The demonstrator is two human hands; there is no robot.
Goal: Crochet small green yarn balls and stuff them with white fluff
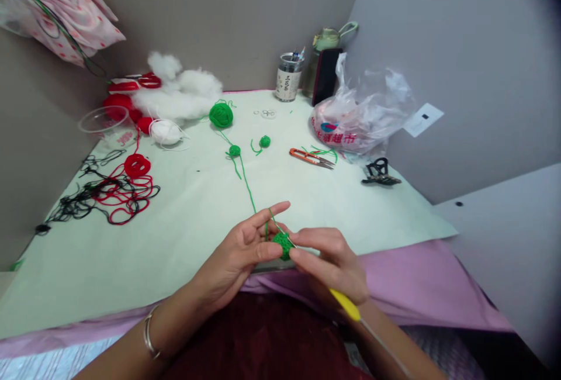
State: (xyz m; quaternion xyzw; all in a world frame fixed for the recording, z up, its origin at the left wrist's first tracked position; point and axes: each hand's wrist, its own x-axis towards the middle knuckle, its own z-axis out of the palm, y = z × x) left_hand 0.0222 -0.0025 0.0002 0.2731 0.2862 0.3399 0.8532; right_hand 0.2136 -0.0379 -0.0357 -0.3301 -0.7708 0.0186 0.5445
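Between thumb and fingers, my left hand (254,239) pinches a small round piece of green crochet (283,246). Green yarn (248,184) runs from the table up over its raised index finger. My right hand (331,257) is closed on a crochet hook with a yellow handle (345,304), its thin metal shaft at the crochet piece. Whether the hook tip sits inside a stitch is too small to tell. Farther back lie a green yarn ball (221,115) and two little green crocheted balls, one left (235,151) and one right (265,141), with loose yarn tails.
Orange thread snips (312,158) and a black hair claw (380,172) lie at right, near a plastic bag (350,120). A pen jar (288,79) and phone (326,76) stand behind. At left are white stuffing (179,90), white yarn (165,132), and tangled red and black yarn (114,190).
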